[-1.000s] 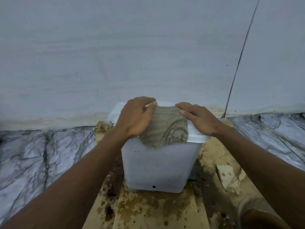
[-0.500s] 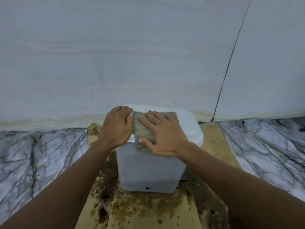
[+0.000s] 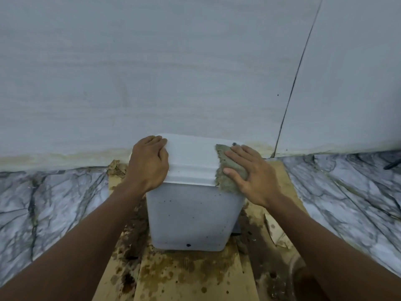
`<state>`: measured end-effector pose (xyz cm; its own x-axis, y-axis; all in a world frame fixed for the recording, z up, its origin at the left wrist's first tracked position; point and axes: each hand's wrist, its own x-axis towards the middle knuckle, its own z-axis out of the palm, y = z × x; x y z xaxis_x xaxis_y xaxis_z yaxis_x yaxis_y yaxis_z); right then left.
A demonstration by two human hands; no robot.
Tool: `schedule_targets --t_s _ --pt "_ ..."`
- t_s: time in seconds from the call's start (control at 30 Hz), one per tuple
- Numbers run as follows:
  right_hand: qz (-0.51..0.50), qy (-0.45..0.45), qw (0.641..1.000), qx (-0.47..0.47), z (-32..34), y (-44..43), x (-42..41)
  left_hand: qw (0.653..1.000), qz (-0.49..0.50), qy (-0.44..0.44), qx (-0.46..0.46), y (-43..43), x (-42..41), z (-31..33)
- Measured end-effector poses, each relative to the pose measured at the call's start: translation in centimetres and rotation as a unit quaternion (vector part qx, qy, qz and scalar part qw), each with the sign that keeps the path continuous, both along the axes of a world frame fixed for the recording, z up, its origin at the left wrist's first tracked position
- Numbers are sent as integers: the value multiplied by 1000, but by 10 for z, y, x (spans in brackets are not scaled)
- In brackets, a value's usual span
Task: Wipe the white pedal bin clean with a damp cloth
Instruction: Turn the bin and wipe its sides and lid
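Observation:
The white pedal bin (image 3: 191,216) stands on stained cardboard against a pale wall, its lid shut and its front dotted with dark specks. My left hand (image 3: 149,164) lies over the lid's left edge, fingers curled on the top and holding the bin. My right hand (image 3: 249,177) presses flat on a grey-green damp cloth (image 3: 225,170) at the lid's right edge. The cloth hangs a little over the right front corner. Most of the lid's middle shows bare. The pedal is hidden.
Wet, brown-stained cardboard (image 3: 186,276) covers the floor under and in front of the bin. Marble-patterned floor (image 3: 43,205) spreads on both sides. The wall (image 3: 173,72) rises right behind the bin, with a dark vertical joint (image 3: 290,92) at the right. Torn cardboard scraps (image 3: 275,233) lie at the right.
My right hand has slid the cloth from the lid's middle to its right edge. My left hand has stayed on the lid's left side. The camera has tilted slightly.

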<state>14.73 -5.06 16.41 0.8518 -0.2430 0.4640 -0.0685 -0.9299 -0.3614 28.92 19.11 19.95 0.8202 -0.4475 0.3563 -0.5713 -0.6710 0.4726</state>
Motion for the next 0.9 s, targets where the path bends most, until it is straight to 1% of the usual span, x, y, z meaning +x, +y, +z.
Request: schedule_targets --t_s 0.1,0.23,0.33,0.53,0.7,0.83,0.9 --pt "6 49 994 -95 10 28 14 1000 7 10 -8 1 0 -4" --pt "62 115 987 -96 28 70 42 999 -16 38 6 2 -2 6" --pt "60 137 983 -107 32 96 59 996 -20 84 -10 10 6 11" --pt "25 130 988 -74 29 122 68 981 -26 177 -73 17 10 19" --pt "25 118 991 -49 29 99 52 989 -43 141 -19 19 9 19" --pt "23 90 995 18 23 65 27 990 -51 128 2 17 8 21" --pt "7 90 995 31 22 60 23 990 -54 126 17 15 8 23"
